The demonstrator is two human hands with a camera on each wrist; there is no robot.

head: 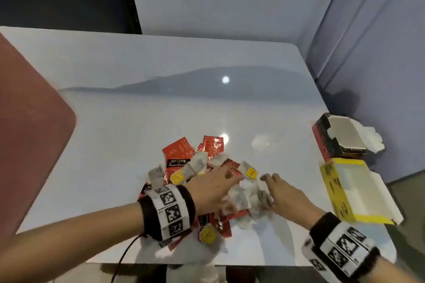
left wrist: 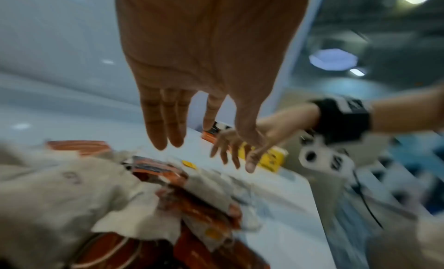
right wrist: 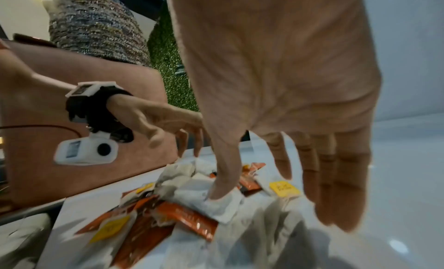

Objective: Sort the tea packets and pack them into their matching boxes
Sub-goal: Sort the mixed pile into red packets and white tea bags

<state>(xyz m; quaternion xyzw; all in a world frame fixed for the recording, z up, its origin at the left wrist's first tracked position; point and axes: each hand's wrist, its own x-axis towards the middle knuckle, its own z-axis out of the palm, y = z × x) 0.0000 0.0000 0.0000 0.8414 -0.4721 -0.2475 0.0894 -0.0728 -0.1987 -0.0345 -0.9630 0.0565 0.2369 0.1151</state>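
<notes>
A heap of tea packets lies near the front of the white table: red foil sachets mixed with white tea bags on yellow tags. My left hand hovers over the heap with straight fingers, holding nothing. My right hand reaches in from the right, fingers spread; its thumb touches a white tea bag. An open red-and-black box and an open yellow box stand at the table's right edge.
A pinkish-brown chair stands against the table's left side. Blue-grey partition walls close in the back and right. The heap sits close to the table's front edge. Both boxes lie right of my right hand.
</notes>
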